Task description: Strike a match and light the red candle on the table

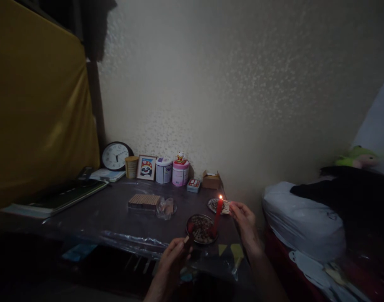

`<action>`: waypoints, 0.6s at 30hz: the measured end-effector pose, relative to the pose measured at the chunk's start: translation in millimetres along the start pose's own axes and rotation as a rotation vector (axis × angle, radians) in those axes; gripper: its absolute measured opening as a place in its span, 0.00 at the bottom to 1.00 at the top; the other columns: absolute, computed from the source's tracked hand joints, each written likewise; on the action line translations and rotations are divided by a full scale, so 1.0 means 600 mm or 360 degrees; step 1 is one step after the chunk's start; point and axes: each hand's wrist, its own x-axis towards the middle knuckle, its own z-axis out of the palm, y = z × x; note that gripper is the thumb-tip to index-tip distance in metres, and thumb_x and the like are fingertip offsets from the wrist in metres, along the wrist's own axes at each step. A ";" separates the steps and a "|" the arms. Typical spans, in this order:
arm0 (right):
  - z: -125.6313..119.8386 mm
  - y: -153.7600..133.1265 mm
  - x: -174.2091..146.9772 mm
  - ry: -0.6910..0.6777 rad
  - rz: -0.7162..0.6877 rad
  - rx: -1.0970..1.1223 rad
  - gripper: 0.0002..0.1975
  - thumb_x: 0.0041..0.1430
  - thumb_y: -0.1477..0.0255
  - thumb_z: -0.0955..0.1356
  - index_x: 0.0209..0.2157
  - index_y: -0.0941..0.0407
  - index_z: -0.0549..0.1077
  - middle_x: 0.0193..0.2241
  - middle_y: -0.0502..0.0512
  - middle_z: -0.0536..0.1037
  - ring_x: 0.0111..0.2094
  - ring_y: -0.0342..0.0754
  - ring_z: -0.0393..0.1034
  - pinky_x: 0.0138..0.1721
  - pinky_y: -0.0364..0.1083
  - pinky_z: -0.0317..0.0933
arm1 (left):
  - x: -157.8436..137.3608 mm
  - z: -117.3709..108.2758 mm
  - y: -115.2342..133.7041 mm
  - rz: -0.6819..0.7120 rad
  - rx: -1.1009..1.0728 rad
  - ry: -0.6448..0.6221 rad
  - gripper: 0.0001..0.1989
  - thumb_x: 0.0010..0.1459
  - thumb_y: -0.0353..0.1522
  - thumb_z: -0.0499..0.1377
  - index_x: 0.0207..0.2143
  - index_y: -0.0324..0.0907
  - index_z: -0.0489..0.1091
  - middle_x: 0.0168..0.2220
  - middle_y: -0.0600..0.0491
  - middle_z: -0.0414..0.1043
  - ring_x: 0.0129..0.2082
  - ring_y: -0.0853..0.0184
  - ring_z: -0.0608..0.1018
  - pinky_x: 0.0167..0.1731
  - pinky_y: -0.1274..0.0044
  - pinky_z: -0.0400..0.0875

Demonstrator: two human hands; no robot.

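A lit red candle stands upright at the right side of a round metal dish, which holds small dark and pale bits. My right hand pinches a thin pale matchstick just right of the candle, its tip close to the flame. In front of the dish my left hand is closed on a small dark matchbox with a light edge. Behind the candle lies a smaller plate with small pieces on it; the candle and my right fingers partly cover it.
On the dark table lie a block of stacked matchboxes and a crumpled clear bag. Along the wall stand a clock, a framed panda picture, two tins and a cardboard box. Bedding is piled right.
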 end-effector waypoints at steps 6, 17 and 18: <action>-0.003 0.002 0.003 0.0003 -0.0003 -0.0014 0.11 0.36 0.64 0.74 0.23 0.56 0.76 0.24 0.48 0.77 0.27 0.43 0.69 0.30 0.42 0.65 | -0.004 0.001 0.004 -0.0015 0.0019 -0.0020 0.10 0.51 0.39 0.60 0.33 0.43 0.73 0.34 0.53 0.73 0.38 0.65 0.72 0.41 0.74 0.63; -0.001 -0.005 0.002 0.0001 -0.0020 -0.0044 0.11 0.35 0.64 0.74 0.21 0.55 0.76 0.22 0.47 0.75 0.25 0.43 0.68 0.28 0.42 0.65 | 0.000 -0.005 0.000 -0.0004 0.0027 0.0000 0.11 0.49 0.39 0.61 0.33 0.42 0.73 0.37 0.51 0.73 0.41 0.63 0.73 0.42 0.74 0.64; 0.000 -0.005 0.002 0.0002 -0.0021 -0.0044 0.11 0.35 0.64 0.74 0.21 0.55 0.76 0.22 0.47 0.75 0.25 0.43 0.69 0.28 0.42 0.65 | 0.000 -0.004 0.001 0.0001 0.0033 -0.0008 0.10 0.50 0.38 0.61 0.33 0.42 0.73 0.37 0.51 0.73 0.41 0.63 0.73 0.42 0.74 0.64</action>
